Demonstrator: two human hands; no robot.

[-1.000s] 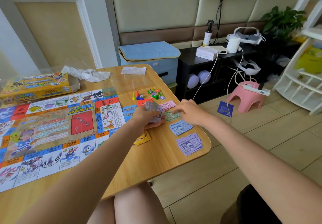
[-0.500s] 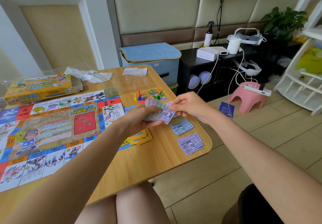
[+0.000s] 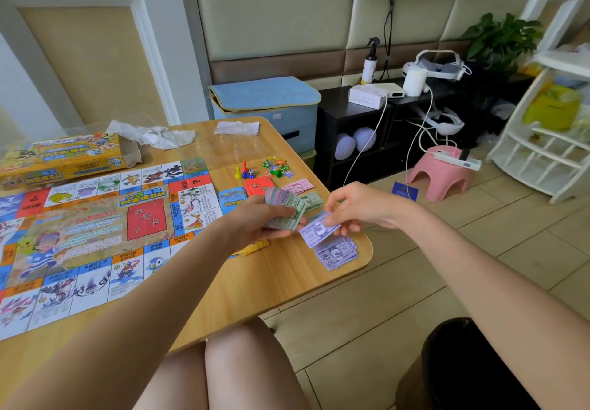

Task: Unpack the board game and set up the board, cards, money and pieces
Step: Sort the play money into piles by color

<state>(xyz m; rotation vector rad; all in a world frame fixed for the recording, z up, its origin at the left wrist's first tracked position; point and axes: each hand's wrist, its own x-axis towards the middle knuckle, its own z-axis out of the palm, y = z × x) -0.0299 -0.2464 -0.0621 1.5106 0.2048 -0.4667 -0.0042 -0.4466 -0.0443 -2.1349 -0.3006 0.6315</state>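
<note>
Wooden table (image 3: 287,282), board (image 3: 95,234) laid flat on left part, game box (image 3: 60,159) behind it. Left hand (image 3: 255,221) gripping fanned wad of paper money (image 3: 284,208). Right hand (image 3: 360,207) pinching one purple note (image 3: 317,232), just above purple stack (image 3: 336,253) near table edge. Pawns (image 3: 244,171), pink notes (image 3: 298,186), red cards (image 3: 258,186) further back.

board (image 3: 95,237): 1 | box (image 3: 60,160): 1 | pawns (image 3: 244,170): 3 | die (image 3: 252,172): 1
</note>
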